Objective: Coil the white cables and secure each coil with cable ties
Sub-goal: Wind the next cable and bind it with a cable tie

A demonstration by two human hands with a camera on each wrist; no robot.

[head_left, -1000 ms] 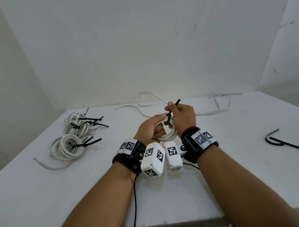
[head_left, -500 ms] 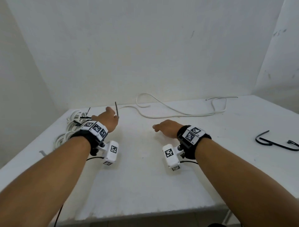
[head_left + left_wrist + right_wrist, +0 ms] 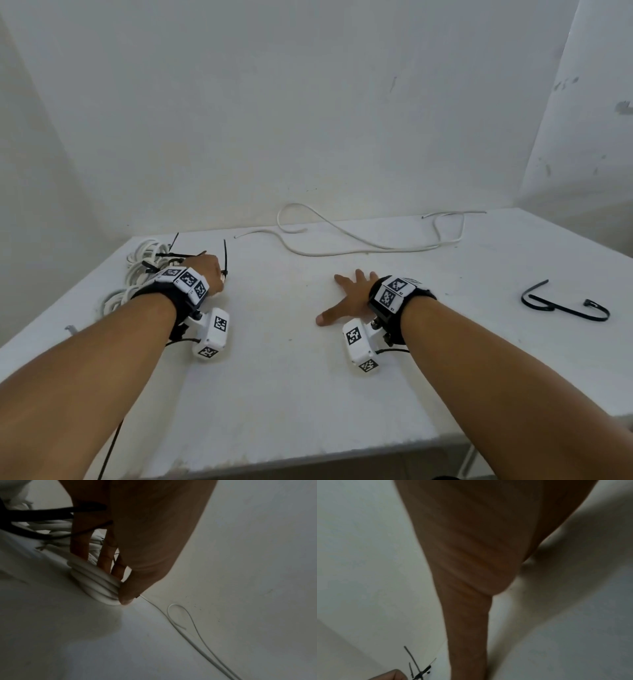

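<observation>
My left hand (image 3: 209, 274) grips a tied white cable coil (image 3: 96, 584) between thumb and fingers, low over the table at the far left. The coil's black tie tail (image 3: 225, 254) sticks up beside the knuckles. In the head view the hand hides the coil itself. Right behind it lies a pile of tied white coils (image 3: 145, 262) with black tie tails. My right hand (image 3: 346, 294) lies flat on the table with fingers spread and holds nothing. A loose white cable (image 3: 342, 240) snakes along the back of the table.
Black cable ties (image 3: 565, 306) lie on the table at the right. The white table (image 3: 291, 394) meets walls at the back, left and right. Its front edge runs just below my forearms.
Both hands held the coil at the centre, the right one pulling the tie. The left hand has carried the coil left to the pile; the right hand let go and lies flat.
</observation>
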